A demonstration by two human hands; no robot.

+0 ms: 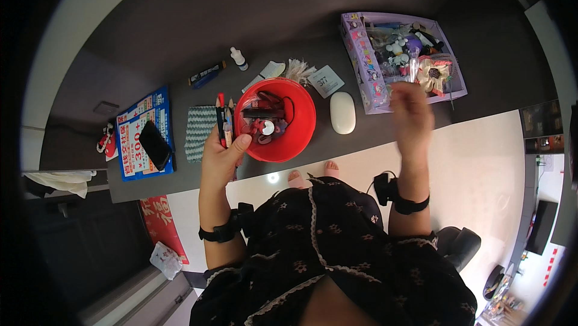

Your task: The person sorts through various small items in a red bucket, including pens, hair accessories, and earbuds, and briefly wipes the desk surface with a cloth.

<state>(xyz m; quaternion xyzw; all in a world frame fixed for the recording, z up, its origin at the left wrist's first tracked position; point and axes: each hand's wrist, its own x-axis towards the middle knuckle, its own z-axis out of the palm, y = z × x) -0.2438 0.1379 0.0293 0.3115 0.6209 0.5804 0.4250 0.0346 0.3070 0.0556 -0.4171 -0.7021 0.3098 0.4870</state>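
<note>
My left hand (pixel 221 149) holds several pens and pencils (pixel 225 120) upright against the left side of a red plastic bucket (pixel 300 143). Inside the bucket lie a dark cable, small red and dark items and a round white piece. My right hand (pixel 412 109), blurred, is over the near edge of a purple cartoon-patterned box (pixel 366 66); whether its fingers hold anything cannot be told. Small toys, a purple ball, clear plastic wrapping and a cream fabric flower (pixel 433 73) fill the box. A white oval case (pixel 342 112) lies between bucket and box.
Left of the bucket are a knitted cloth (pixel 198 134), a black phone (pixel 155 145) on blue printed packets (pixel 167 122) and a red ornament (pixel 107 140). Behind stand or lie a white dropper bottle (pixel 239 58), markers (pixel 207 74), a white tassel (pixel 299 71) and a tag (pixel 326 81).
</note>
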